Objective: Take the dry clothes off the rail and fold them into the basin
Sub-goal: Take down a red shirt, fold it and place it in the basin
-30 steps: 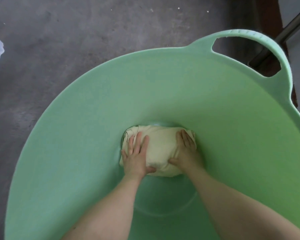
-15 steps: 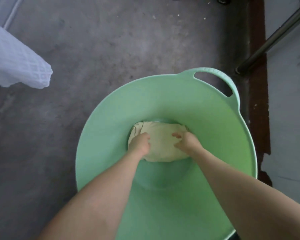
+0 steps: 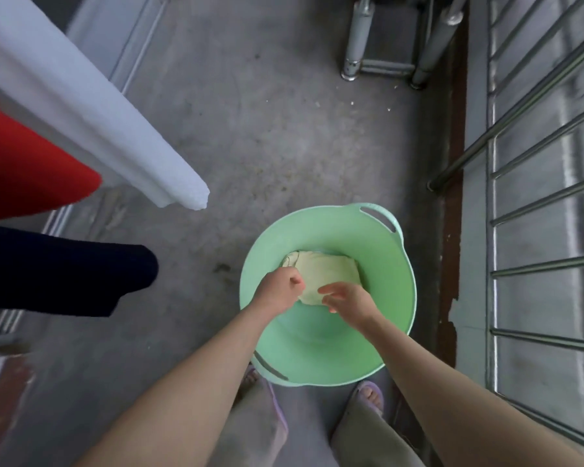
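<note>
So, the folded pale yellow cloth (image 3: pixel 331 273) sits at the bottom of the green basin (image 3: pixel 385 325), a bit toward the far side, lower middle of the frame. Both hands are over its near edge. The left hand (image 3: pixel 280 289) has its fingers curled in toward the palm right at the cloth's left corner, and honestly I can't tell if there's a pinch of fabric in there or nothing. The right hand (image 3: pixel 349 299) is clearly holding nothing, fingers apart and relaxed.

My guess is this piece is basically done and it's on to the next one. Along the left side of the frame hang a white piece (image 3: pixel 91 106), a red one (image 3: pixel 24 170) and a dark navy one (image 3: pixel 64 274), all above the concrete floor (image 3: pixel 267 146). What they hang from is out of shot.

Handling-wise it all looks light, soft and floppy, nothing breakable. The catch is that a folded bundle flops open if you grab a single corner, so I'd support it from both sides with flat palms. For the hanging ones, I'd take hold up high with both hands.
</note>
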`<state>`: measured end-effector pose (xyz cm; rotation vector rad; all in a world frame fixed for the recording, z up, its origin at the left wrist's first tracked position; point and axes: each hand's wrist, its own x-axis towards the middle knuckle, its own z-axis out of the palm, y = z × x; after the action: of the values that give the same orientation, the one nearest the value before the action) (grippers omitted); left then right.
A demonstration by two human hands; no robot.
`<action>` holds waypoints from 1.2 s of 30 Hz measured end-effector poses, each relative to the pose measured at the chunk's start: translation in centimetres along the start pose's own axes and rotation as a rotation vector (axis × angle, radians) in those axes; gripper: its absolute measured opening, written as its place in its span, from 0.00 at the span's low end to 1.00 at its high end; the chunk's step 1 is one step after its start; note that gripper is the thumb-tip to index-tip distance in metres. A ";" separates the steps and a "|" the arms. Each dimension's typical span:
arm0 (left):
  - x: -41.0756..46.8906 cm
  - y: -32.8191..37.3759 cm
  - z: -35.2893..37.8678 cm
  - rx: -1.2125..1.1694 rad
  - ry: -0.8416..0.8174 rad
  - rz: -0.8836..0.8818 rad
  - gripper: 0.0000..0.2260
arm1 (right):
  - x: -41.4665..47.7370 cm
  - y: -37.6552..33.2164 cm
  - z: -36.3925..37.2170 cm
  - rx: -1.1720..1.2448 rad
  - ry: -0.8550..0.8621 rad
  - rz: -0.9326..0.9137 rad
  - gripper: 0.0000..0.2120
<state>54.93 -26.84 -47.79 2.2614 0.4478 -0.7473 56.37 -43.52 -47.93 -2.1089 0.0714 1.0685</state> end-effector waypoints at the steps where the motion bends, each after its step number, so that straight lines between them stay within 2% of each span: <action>1: -1.2 0.7 -0.9 -0.001 0.000 0.018 0.06 | -1.2 -1.0 -0.2 0.012 0.005 -0.002 0.12; 6: -8.4 4.5 -7.5 -0.031 0.058 0.099 0.04 | -7.9 -8.3 -1.4 0.075 0.038 -0.072 0.11; 11: -15.6 6.9 -13.9 -0.052 0.152 0.150 0.06 | -13.7 -14.9 -2.3 0.115 0.028 -0.222 0.10; 15: -22.7 7.4 -18.6 -0.067 0.316 0.151 0.05 | -17.9 -20.1 -2.4 0.212 -0.028 -0.298 0.08; 20: -32.7 6.0 -23.2 -0.089 0.520 0.113 0.05 | -22.9 -26.8 -0.1 0.169 -0.147 -0.466 0.10; 30: -50.4 0.6 -28.3 0.005 0.878 -0.007 0.10 | -34.8 -38.7 7.2 0.025 -0.428 -0.870 0.11; 34: -56.4 -0.2 -30.7 0.131 1.031 0.007 0.06 | -40.1 -42.6 9.6 0.042 -0.473 -1.123 0.09; 36: -58.9 -0.6 -31.8 0.145 1.108 0.016 0.07 | -42.7 -44.7 10.6 0.071 -0.439 -1.237 0.10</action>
<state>21.22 -9.58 7.37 2.6386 0.8762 0.5893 37.81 -16.41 5.48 -1.3401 -1.2093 0.6587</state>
